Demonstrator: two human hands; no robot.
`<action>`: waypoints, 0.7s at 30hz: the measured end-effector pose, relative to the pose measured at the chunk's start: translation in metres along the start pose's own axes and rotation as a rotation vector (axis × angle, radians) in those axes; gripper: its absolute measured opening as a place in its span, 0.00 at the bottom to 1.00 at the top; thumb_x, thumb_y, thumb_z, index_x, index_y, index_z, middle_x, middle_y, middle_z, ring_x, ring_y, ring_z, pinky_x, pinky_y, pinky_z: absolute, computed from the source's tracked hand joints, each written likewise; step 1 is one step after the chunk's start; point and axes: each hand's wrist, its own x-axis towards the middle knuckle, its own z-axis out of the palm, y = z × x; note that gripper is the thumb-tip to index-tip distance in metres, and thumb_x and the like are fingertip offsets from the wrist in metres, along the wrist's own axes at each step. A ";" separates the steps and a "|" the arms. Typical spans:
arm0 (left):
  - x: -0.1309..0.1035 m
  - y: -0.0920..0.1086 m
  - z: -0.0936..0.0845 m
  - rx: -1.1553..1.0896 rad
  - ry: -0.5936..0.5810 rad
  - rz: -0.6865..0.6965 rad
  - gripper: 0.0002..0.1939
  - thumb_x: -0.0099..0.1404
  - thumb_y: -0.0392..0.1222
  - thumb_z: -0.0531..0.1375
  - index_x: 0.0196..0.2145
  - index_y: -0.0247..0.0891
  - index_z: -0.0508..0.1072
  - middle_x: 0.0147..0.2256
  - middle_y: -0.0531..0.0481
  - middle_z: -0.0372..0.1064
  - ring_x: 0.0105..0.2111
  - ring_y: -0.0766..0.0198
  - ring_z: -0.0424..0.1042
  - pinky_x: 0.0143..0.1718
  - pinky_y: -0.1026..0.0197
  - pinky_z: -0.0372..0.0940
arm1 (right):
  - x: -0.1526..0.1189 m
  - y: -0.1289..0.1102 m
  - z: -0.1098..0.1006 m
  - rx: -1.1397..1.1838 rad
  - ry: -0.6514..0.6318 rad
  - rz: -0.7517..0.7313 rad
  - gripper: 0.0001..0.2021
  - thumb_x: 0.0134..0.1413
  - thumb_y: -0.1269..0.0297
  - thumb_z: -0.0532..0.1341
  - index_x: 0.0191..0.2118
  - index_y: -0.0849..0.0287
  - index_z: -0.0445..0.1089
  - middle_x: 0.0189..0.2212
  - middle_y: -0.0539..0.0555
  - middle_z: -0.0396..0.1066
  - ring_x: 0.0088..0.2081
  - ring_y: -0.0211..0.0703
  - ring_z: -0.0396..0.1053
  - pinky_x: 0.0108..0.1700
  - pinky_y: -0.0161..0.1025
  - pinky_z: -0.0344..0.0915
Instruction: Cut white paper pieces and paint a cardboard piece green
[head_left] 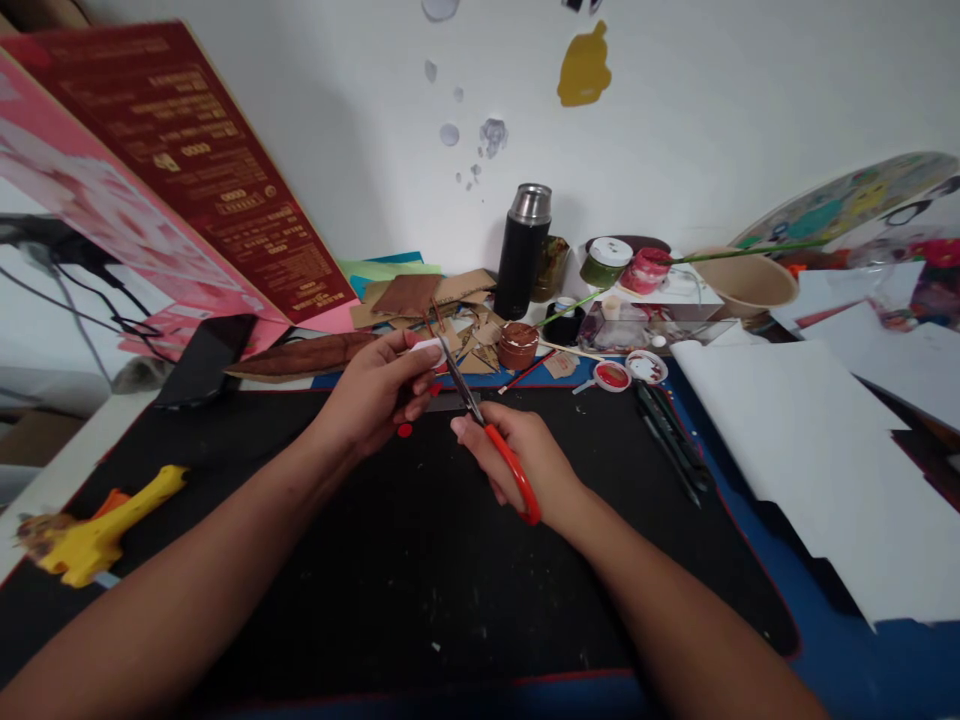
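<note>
My left hand (382, 385) pinches a small white piece of paper (427, 352) between thumb and fingers. Wrapped round the orange handle of a pair of scissors (512, 468), my right hand (517, 450) holds the blades pointing up and to the left. The blades (461, 383) lie right at the edge of the paper; whether they are cutting into it I cannot tell. Just below my left hand, a small red disc (405, 431) rests on the black mat (450, 570). A ruler-like grey strip (455, 401) lies behind the scissors, partly hidden.
Cardboard scraps (409, 298), a brown paint jar (518, 346) and a black thermos (523, 255) stand behind the hands. A yellow glue gun (112, 525) lies at left, a phone (206, 360) behind it. Pens (671, 440) and white paper sheets (817, 460) are at right.
</note>
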 end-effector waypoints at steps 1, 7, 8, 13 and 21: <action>0.000 0.000 0.000 0.000 0.000 -0.001 0.15 0.63 0.42 0.71 0.31 0.40 0.66 0.18 0.62 0.63 0.11 0.75 0.58 0.10 0.73 0.45 | 0.000 0.001 0.000 -0.003 -0.001 -0.003 0.20 0.70 0.43 0.63 0.34 0.53 0.66 0.15 0.41 0.60 0.13 0.36 0.63 0.15 0.31 0.57; 0.002 -0.001 -0.001 -0.002 0.008 0.003 0.14 0.63 0.41 0.71 0.31 0.40 0.67 0.18 0.61 0.61 0.11 0.75 0.57 0.10 0.73 0.46 | 0.001 0.004 -0.001 -0.031 -0.004 -0.040 0.20 0.72 0.44 0.61 0.34 0.53 0.65 0.15 0.42 0.61 0.14 0.36 0.64 0.17 0.32 0.57; 0.002 -0.001 -0.001 -0.004 0.010 0.003 0.14 0.63 0.40 0.71 0.31 0.40 0.67 0.18 0.61 0.61 0.11 0.76 0.56 0.10 0.73 0.46 | 0.001 0.004 -0.001 -0.029 -0.002 -0.041 0.20 0.72 0.44 0.61 0.34 0.53 0.65 0.15 0.41 0.60 0.14 0.36 0.64 0.17 0.32 0.57; 0.002 -0.002 -0.002 -0.011 0.005 0.001 0.13 0.63 0.40 0.71 0.31 0.40 0.68 0.18 0.62 0.61 0.10 0.76 0.56 0.10 0.73 0.45 | 0.001 0.004 -0.001 -0.024 -0.004 -0.033 0.19 0.70 0.44 0.63 0.34 0.54 0.66 0.15 0.42 0.60 0.14 0.36 0.63 0.17 0.32 0.57; 0.003 -0.002 -0.003 -0.012 0.007 -0.001 0.14 0.63 0.40 0.71 0.30 0.40 0.68 0.18 0.61 0.61 0.11 0.76 0.56 0.10 0.73 0.46 | 0.001 0.002 0.001 -0.007 0.011 -0.020 0.20 0.70 0.44 0.63 0.33 0.54 0.66 0.16 0.42 0.60 0.14 0.35 0.62 0.16 0.32 0.55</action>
